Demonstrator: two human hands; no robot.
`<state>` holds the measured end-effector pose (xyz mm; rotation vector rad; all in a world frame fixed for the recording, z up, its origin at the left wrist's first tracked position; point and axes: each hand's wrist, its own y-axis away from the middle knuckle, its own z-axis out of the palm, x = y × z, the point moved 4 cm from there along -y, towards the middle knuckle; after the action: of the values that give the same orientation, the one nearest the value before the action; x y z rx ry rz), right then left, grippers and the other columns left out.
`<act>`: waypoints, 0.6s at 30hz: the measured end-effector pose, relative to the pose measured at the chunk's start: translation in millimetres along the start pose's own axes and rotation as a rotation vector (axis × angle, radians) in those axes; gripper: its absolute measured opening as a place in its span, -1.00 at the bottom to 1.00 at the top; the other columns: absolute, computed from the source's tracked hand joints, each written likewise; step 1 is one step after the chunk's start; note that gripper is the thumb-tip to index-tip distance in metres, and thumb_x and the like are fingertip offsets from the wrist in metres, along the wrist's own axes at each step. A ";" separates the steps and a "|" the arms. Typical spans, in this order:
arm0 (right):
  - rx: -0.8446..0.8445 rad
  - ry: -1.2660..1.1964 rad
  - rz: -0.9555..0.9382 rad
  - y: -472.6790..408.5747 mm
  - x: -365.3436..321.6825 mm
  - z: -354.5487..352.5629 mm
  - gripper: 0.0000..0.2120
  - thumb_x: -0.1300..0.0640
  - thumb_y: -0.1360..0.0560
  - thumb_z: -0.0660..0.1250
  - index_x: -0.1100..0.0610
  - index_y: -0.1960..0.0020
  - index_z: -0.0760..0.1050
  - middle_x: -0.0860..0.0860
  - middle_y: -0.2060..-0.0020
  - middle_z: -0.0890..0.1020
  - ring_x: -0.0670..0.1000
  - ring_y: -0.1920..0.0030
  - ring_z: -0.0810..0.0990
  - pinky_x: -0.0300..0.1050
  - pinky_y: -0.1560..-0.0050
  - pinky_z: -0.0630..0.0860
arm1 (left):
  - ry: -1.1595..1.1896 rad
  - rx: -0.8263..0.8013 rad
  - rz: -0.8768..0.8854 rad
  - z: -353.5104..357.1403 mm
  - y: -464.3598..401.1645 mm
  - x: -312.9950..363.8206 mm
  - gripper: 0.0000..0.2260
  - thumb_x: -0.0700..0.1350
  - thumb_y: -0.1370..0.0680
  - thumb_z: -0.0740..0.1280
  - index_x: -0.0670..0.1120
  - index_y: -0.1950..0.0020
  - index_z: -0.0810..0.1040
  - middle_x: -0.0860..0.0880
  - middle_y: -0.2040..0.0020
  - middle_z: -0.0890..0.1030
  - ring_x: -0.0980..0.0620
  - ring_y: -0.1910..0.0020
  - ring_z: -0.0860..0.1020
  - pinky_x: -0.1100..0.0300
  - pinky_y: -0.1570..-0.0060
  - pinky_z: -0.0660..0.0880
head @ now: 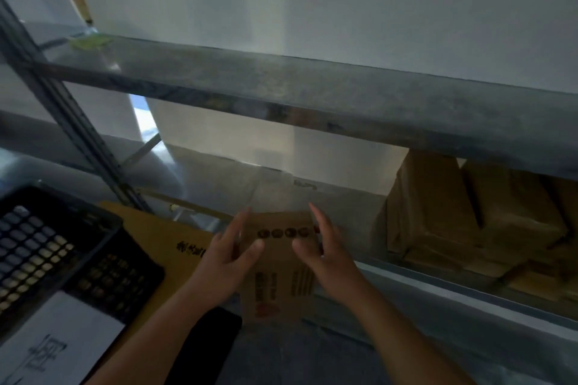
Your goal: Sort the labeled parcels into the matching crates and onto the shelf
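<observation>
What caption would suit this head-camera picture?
Both hands, left hand and right hand, open around a printed cardboard parcel before a metal shelf, beside a black crate.

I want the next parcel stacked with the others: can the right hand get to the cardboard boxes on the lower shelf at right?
Probably yes. The right hand is open beside the parcel, and the gap under the upper shelf toward the stacked boxes looks unobstructed.

This looks like a storeroom or small warehouse: a grey slotted-steel shelving rack (pixel 312 94) stands against a bare white wall (pixel 344 9), brown cardboard boxes (pixel 469 212) are stacked on its lower level, and a black perforated plastic crate (pixel 47 247) bearing a white paper label (pixel 53 344) sits beside it.
</observation>
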<state>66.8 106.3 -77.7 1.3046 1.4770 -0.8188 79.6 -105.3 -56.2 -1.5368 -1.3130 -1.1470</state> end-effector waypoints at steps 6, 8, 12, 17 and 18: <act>-0.024 0.200 -0.064 13.6 -24.4 31.4 -0.57 -0.35 -0.59 0.27 -0.53 -0.42 0.25 -0.03 -0.45 0.23 -0.01 -0.45 0.39 -0.07 -0.42 0.40 | -0.338 0.175 -0.069 -31.8 35.8 6.1 -0.58 0.28 -0.50 0.28 0.36 -0.35 0.36 0.02 -0.20 0.37 0.27 -0.05 0.42 0.60 0.11 0.37; -0.043 0.186 -0.103 19.2 -33.8 42.9 -0.49 -0.30 -0.60 0.31 -0.46 -0.51 0.26 -0.03 -0.59 0.17 0.00 -0.54 0.33 0.09 -0.51 0.37 | -0.379 0.205 -0.054 -43.3 46.9 8.4 -0.55 0.16 -0.52 0.39 0.31 -0.40 0.38 0.01 -0.17 0.34 0.19 -0.06 0.41 0.63 0.09 0.35; -0.101 0.163 -0.184 25.5 -57.9 69.1 -0.43 -0.31 -0.59 0.32 -0.49 -0.53 0.20 -0.07 -0.61 0.25 -0.03 -0.52 0.37 0.12 -0.49 0.42 | -0.429 0.218 -0.021 -73.5 72.9 14.3 -0.40 0.27 -0.48 0.33 0.27 -0.52 0.33 0.07 -0.32 0.29 0.12 -0.24 0.36 0.64 0.00 0.31; -0.188 0.152 -0.227 33.4 -98.5 109.7 -0.44 -0.36 -0.50 0.36 -0.62 -0.43 0.21 -0.22 -0.43 0.44 -0.27 -0.32 0.49 -0.12 -0.33 0.55 | -0.379 0.266 -0.021 -118.5 113.5 27.1 -0.38 0.28 -0.50 0.33 0.31 -0.54 0.26 0.18 -0.30 0.42 0.20 -0.15 0.50 0.50 0.05 0.46; -0.195 0.149 -0.240 36.4 -106.5 117.6 -0.41 -0.36 -0.49 0.37 -0.58 -0.45 0.22 -0.22 -0.42 0.45 -0.26 -0.31 0.50 -0.12 -0.31 0.56 | -0.384 0.292 -0.007 -127.8 122.9 31.3 -0.41 0.23 -0.52 0.37 0.31 -0.52 0.26 0.18 -0.29 0.44 0.20 -0.13 0.50 0.46 0.02 0.48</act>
<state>124.5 -29.7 -9.3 1.0750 1.8103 -0.7200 185.3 -236.5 7.3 -1.5781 -1.6565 -0.6421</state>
